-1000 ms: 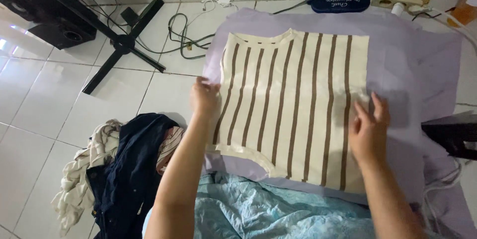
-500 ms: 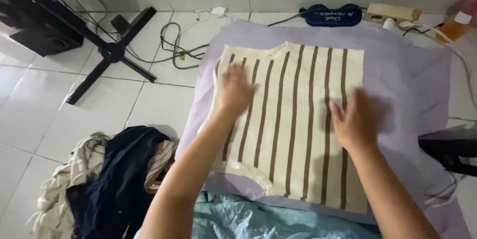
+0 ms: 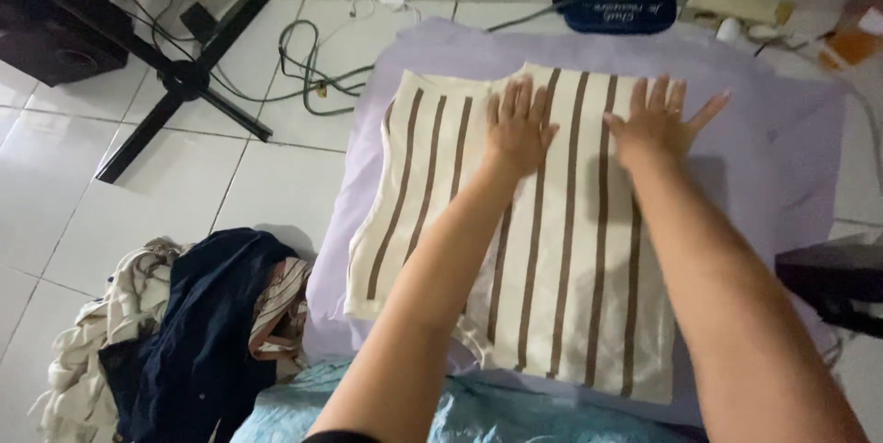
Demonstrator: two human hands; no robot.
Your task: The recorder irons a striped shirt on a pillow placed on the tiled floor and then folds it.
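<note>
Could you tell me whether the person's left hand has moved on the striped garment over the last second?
Yes. The left hand has slid from the striped garment's left edge up toward its neckline end.

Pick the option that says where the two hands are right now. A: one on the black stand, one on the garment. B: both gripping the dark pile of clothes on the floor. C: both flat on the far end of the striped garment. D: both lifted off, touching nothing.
C: the left hand and right hand lie palm down, fingers spread, on the far end of the cream, brown-striped garment, which is spread over the lilac cloth.
</note>
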